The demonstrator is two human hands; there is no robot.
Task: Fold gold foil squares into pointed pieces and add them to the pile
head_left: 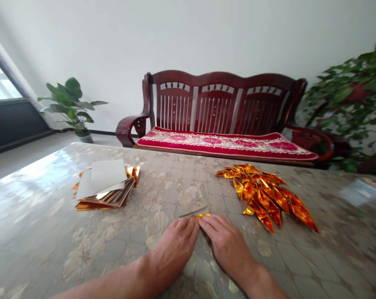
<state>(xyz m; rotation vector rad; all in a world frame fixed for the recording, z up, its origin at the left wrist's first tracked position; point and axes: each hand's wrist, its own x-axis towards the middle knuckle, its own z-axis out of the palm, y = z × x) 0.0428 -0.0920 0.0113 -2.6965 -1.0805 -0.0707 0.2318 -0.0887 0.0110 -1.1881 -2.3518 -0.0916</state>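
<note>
Close together at the middle of the table, my left hand [178, 241] and my right hand [225, 241] press on one small sheet of gold foil paper [202, 216]. Only a bright gold strip and a thin pale edge of the sheet show past the fingers; the rest is hidden beneath them. The fingers of both hands are drawn together and point down at the paper. To the left lies a loose stack of foil paper sheets [108, 178], white backs up, with gold edges showing. On the right is a pile of folded gold foil pieces [262, 191] with pointed ends.
A patterned, glossy cover lies over the table [113, 249]. At its right edge is a clear plastic bag [360, 192]. Beyond the table stands a dark red wooden bench [200, 104] with a floral cushion [212, 141]. Potted plants [71, 104] flank it.
</note>
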